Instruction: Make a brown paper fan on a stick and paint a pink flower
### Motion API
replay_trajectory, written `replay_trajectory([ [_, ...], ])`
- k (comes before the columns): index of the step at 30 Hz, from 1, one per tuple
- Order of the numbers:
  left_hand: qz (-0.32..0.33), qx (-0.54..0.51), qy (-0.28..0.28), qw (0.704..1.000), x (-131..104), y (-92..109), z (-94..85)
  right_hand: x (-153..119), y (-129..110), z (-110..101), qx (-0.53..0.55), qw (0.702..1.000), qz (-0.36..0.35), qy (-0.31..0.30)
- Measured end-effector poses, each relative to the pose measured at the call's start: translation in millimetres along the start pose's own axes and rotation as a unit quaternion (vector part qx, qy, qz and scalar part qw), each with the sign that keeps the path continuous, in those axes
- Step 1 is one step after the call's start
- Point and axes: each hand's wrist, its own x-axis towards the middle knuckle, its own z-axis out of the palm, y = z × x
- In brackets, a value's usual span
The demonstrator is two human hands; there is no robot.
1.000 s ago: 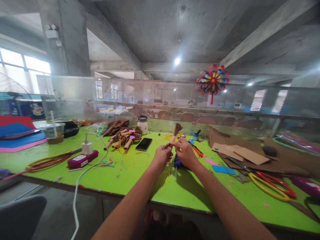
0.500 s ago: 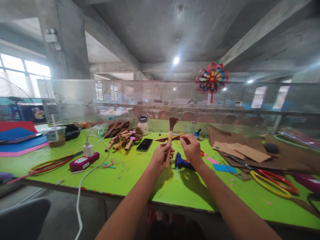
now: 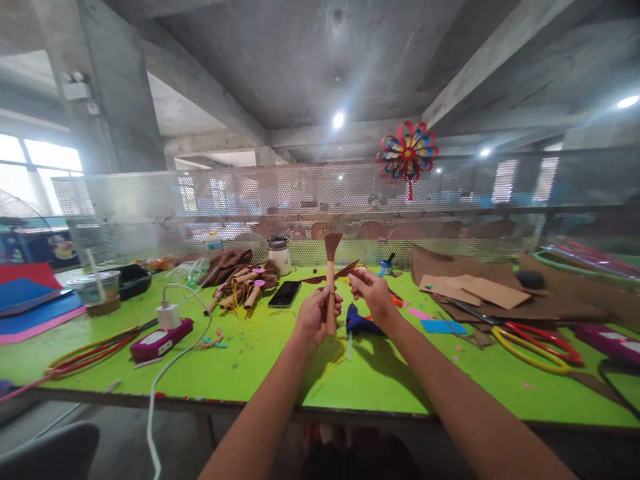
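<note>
My left hand (image 3: 315, 313) is closed around a small brown paper brush (image 3: 331, 287), its fringed end pointing up. To the right of the brush, my right hand (image 3: 371, 291) has its thumb and fingers pinched together; anything between the fingertips is too small to make out. Beneath the right hand lies a blue glue gun (image 3: 361, 323) on the green table (image 3: 200, 370). Yellow strands (image 3: 334, 363) lie just below the left hand. Behind the hands are thin brown strips (image 3: 345, 271).
Rolled brown pieces (image 3: 245, 288), a phone (image 3: 285, 294) and a jar (image 3: 279, 256) stand left of the hands. Scissors (image 3: 543, 347) and brown sheets (image 3: 480, 287) lie right. A white cable (image 3: 173, 363) crosses the left side, beside a purple power strip (image 3: 161, 340).
The whole view has shifted, so the scene sits further left. The brush is more upright in my left hand. My right hand stays pinched beside it.
</note>
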Motion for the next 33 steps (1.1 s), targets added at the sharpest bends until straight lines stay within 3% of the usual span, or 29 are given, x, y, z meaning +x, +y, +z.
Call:
replay_trajectory([
  [4, -0.004, 0.004, -0.006, 1.000, 0, -1, 0.7, -4, -10, 0, 0.079, 0.995, 0.026, -0.051],
  [12, -0.008, 0.019, -0.015, 1.000, -3, 0, 3.1, -4, -14, -3, 0.181, 0.979, 0.070, -0.068],
  [27, 0.016, 0.027, -0.010, 0.999, -2, -1, 2.8, -5, -6, 4, 0.128, 0.989, 0.066, -0.028],
  [33, 0.033, 0.028, 0.009, 0.999, -2, 0, 2.4, 4, -1, -4, 0.139, 0.986, 0.064, 0.063],
])
